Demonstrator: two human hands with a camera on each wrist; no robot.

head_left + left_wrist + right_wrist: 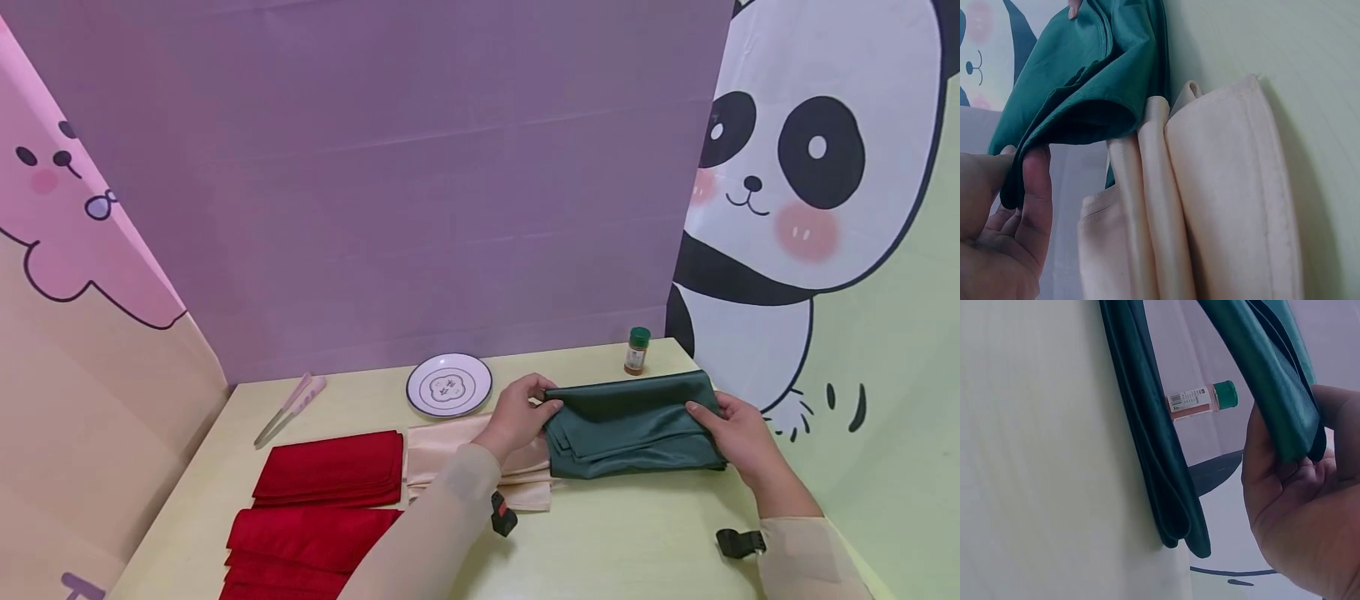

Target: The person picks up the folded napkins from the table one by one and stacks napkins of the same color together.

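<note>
A folded dark green satin cloth (pixel 637 433) is held between both hands at the right of the table, its upper layer raised. My left hand (pixel 521 415) pinches its left corner; in the left wrist view the thumb and fingers close on the green edge. At the right end my right hand (pixel 738 433) pinches the other corner, and the right wrist view shows lower folds (pixel 1154 444) hanging apart from the gripped layer. A pale pink folded cloth (pixel 528 492) lies on the table under my left forearm, and the green cloth overlaps its right part.
Two stacks of folded red cloth, one farther back (pixel 330 471) and one nearer (pixel 300 550), lie at the left. Tongs (pixel 288 410), a white plate with a dark rim (pixel 420 400) and a green-capped spice jar (pixel 636 354) stand along the table's back.
</note>
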